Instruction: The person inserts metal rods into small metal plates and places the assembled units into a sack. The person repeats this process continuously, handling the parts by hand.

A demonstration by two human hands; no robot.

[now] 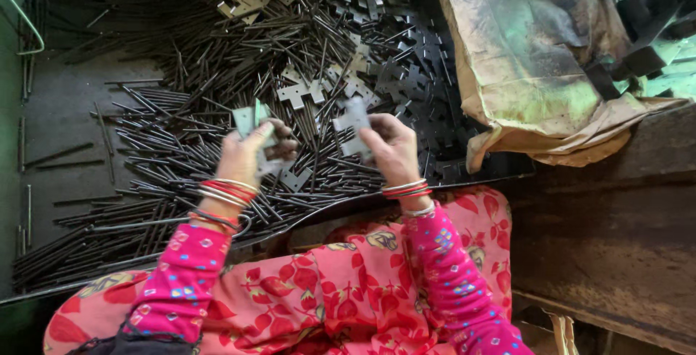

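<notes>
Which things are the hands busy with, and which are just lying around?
In use:
left hand holding a grey metal plate
right hand holding a notched metal plate

Lying about:
thin metal rods
loose plates
crumpled brown sack

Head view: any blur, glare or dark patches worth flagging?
Head view: left hand and right hand slightly motion-blurred, as are the metal plates they hold; rod pile fairly sharp; top left corner deep in shadow; bright overexposed patch at top right edge; wide-angle bend toward the frame edges.
</notes>
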